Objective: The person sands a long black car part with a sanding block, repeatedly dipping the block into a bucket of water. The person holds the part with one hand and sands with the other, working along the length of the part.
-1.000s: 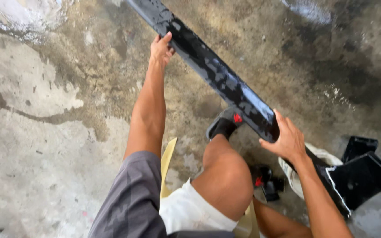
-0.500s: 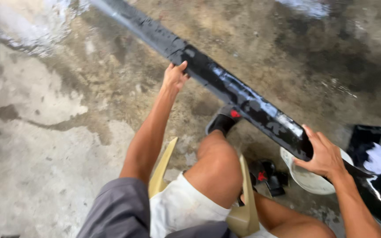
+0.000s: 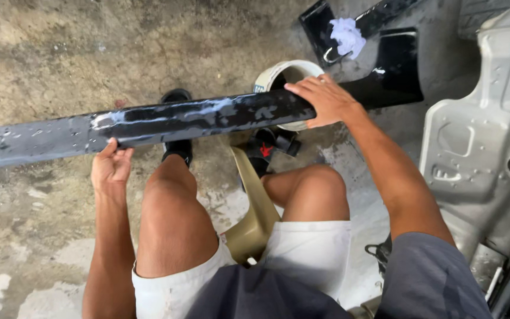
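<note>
1. Head view, hidden and cut-off parts: the long black trim panel (image 3: 149, 125) runs out of frame at the left edge, so its far end is not visible. Its right end is covered by the right hand (image 3: 324, 99), and whether it continues into the black part (image 3: 385, 82) behind that hand cannot be told.
2. The white bucket (image 3: 287, 74) sits behind the panel; only its upper rim shows, and its contents are dark and unreadable.
3. The sandals (image 3: 175, 147) are partly hidden under the panel and the knees. The tan stool (image 3: 255, 207) shows only between the thighs.
4. Left hand (image 3: 111, 167): it supports the panel's lower edge from beneath, fingers curled up behind the edge, thumb at the front. The grip is loose, not a full wrap.
5. Right hand: it lies palm-down on top of the panel, fingers spread and nearly flat, pressing rather than clasping.
6. Panel position: roughly horizontal across the frame, held above the knees, wet and streaked with soapy patches.
7. Edges and room: the wet concrete floor (image 3: 60, 47) lies bare to the left and beyond the panel. To the right, a grey moulded panel (image 3: 485, 136) stands close beside the right arm and is cut off by the frame. A white rag (image 3: 347, 34) rests on another black part at the top.
</note>
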